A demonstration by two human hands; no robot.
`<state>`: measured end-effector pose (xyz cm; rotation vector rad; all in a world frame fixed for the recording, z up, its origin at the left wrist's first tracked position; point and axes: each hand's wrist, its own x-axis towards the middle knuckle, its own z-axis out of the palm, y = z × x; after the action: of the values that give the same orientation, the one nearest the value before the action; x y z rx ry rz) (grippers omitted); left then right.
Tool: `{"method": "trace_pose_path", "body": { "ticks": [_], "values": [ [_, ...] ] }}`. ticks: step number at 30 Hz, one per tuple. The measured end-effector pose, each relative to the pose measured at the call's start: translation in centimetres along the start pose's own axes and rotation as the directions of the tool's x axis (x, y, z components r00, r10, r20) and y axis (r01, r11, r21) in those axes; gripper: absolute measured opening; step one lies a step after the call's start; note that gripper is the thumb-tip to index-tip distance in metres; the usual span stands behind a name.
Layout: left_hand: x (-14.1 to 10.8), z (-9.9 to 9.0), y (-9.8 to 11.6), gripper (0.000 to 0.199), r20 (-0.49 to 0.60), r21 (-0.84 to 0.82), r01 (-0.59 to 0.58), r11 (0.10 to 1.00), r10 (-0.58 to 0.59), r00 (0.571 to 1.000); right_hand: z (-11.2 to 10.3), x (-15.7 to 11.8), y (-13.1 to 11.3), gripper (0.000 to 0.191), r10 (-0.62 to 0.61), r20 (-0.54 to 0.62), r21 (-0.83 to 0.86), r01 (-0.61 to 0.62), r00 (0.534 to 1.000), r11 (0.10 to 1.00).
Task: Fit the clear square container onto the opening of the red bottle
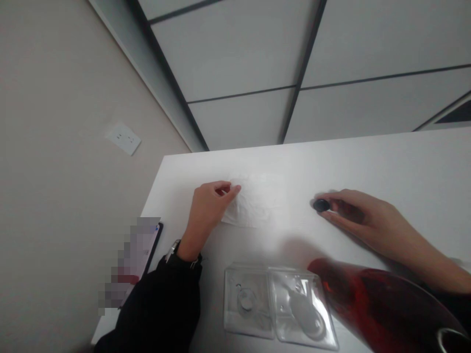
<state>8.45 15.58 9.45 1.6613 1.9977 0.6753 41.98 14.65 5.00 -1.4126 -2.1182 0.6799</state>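
A white power outlet (125, 139) sits on the wall (55, 147) at far left. Below it, along the white table's (368, 159) left edge, lies a dark-edged device (156, 245), its face mostly pixelated. The left hand (213, 203), in a black sleeve (162, 299) with a metal-banded watch (172, 250) at the wrist, brings thumb and forefinger close together at the left side of a creased, thin white sheet (253, 201) lying on the table; whether they pinch it, I cannot tell. Nearer the wearer is a clear plastic clamshell (247, 329), opened into two molded halves side by side. Farther right, the right hand (368, 220) pinches a small black round-ended piece (321, 205) between thumb and fingers, near the tabletop. Below that hand, a translucent red container (379, 299) fills the lower right corner, beside the clamshell.
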Motion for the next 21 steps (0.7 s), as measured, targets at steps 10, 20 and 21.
{"method": "trace_pose_path", "body": {
  "ticks": [10, 20, 21],
  "values": [
    [0.4, 0.7, -0.7, 0.022, -0.010, 0.115, -0.039, 0.993, 0.040, 0.999, -0.1, -0.2, 0.2, 0.034, -0.017, 0.006, -0.012, 0.017, 1.000, 1.000],
    [0.0, 0.2, -0.7, 0.024, -0.133, 0.168, -0.218, 0.961, 0.241, 0.961, -0.2, 0.1, -0.2, 0.045, -0.016, 0.002, 0.001, 0.016, 1.000, 1.000],
    [-0.5, -0.4, -0.1, 0.026, -0.133, 0.149, -0.257, 0.955, 0.276, 0.952, -0.2, 0.1, -0.3, 0.047, -0.008, 0.006, -0.001, 0.008, 1.000, 1.000]
  ]
}}
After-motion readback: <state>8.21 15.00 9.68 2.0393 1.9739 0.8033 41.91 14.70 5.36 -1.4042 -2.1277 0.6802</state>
